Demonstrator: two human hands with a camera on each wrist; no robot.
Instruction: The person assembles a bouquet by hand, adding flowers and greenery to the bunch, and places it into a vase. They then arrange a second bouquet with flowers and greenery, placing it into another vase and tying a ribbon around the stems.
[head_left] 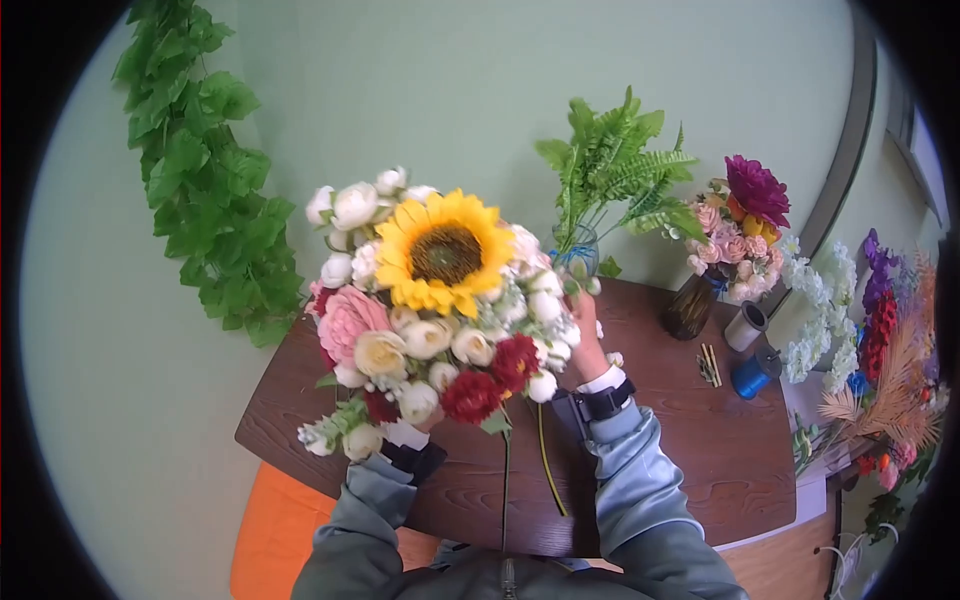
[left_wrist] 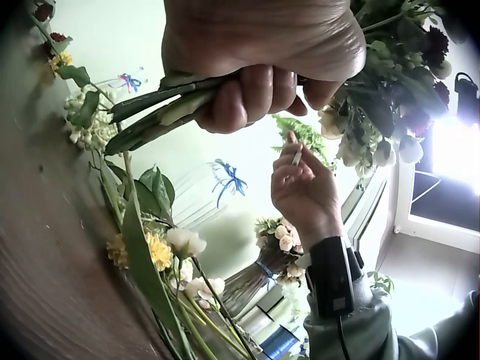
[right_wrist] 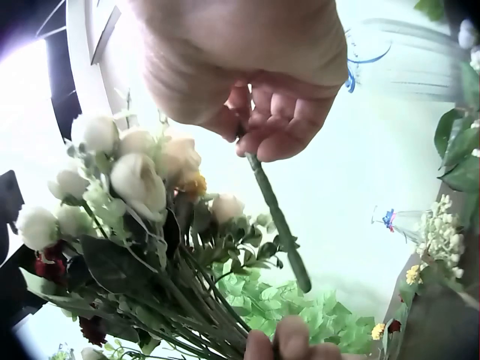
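A full bouquet with a yellow sunflower (head_left: 447,252), a pink bloom (head_left: 352,325), dark red flowers (head_left: 472,396) and many white buds hovers over the table. Beneath the blooms my left hand (left_wrist: 259,52) grips the bundled green stems (left_wrist: 161,116), fingers curled round them; in the head view the flowers mostly hide it. At the bouquet's right side my right hand (head_left: 590,345) pinches a single green stem (right_wrist: 276,217) between thumb and fingers. That stem's cut end points down beside the bouquet in the right wrist view; its flower head is hard to make out.
Loose flowers (left_wrist: 185,241) lie on the dark wooden table (head_left: 700,440). Behind stand a glass vase (head_left: 577,250) of ferns and a dark vase (head_left: 690,306) of pink blooms. Spools, including a blue one (head_left: 755,374), sit at the right, near small sticks (head_left: 709,366).
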